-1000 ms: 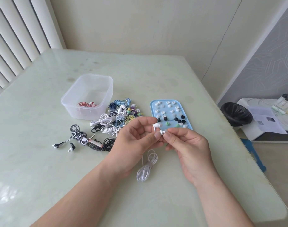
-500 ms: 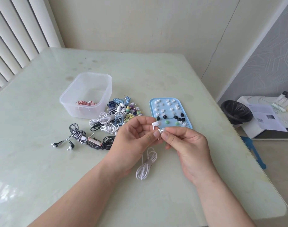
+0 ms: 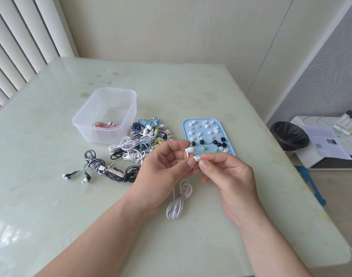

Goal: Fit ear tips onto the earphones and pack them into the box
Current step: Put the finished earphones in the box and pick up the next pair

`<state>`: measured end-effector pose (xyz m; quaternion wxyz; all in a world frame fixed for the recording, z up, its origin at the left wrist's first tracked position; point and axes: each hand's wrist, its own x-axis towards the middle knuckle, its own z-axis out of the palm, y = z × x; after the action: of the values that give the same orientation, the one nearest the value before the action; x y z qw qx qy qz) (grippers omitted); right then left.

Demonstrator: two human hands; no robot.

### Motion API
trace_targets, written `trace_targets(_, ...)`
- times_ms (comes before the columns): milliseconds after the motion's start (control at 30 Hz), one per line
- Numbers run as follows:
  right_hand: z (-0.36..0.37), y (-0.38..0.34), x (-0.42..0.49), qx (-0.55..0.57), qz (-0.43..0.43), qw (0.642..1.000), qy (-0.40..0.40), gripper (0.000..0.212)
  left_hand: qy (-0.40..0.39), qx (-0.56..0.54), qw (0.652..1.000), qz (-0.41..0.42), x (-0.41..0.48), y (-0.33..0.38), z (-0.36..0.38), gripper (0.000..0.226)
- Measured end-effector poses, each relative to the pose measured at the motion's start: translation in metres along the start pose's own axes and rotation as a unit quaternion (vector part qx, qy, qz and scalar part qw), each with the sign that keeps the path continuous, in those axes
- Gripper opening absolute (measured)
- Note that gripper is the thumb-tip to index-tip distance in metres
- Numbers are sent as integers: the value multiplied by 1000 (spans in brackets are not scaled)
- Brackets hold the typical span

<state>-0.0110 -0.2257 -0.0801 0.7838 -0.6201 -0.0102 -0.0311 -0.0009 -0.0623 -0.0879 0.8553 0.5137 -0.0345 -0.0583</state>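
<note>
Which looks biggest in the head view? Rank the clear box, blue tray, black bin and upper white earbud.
1. clear box
2. blue tray
3. black bin, farther off, so its true size is unsure
4. upper white earbud

You can read no text, label or number here. The only print sits on the paper sheet (image 3: 327,144) lying on the white stand (image 3: 305,157) to your right, and its lines are too small to read.

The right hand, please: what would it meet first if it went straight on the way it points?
Probably the left hand, just ahead; the right hand pinches a white earbud toward its thumb.
</note>
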Motion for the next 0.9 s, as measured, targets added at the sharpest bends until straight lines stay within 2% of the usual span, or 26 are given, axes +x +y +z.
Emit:
trace_targets(100,-2,0,1,16,4,1000,-7,14,2,-3,1000,-5,1,1,0,33)
trace_targets(200,-2,0,1,-5,15,999,-43,29,7,-17,1000,-1,0,4,1,35)
trace_targets(333,2,4,-4,-170,5,978,-119,46,20,-71,997,15,-2,13,1,43)
trace_targets(433,4,9,-6,-289,-18,947,-143,45,35,-99,994,15,0,18,-2,41)
trace_targets(500,7,12,-7,-350,-77,919,-163,36,39,-110,993,14,0,20,-4,39)
trace_targets(600,12,16,-8,-386,-124,897,-178,25,42,-111,993,19,-1,22,-4,34)
trace_targets(733,10,16,-9,-361,-117,908,-175,22,40,-104,994,6,-2,23,-6,28)
trace_targets(900,8,8,-10,-236,-10,965,-117,20,34,-127,991,-37,-4,30,-6,29)
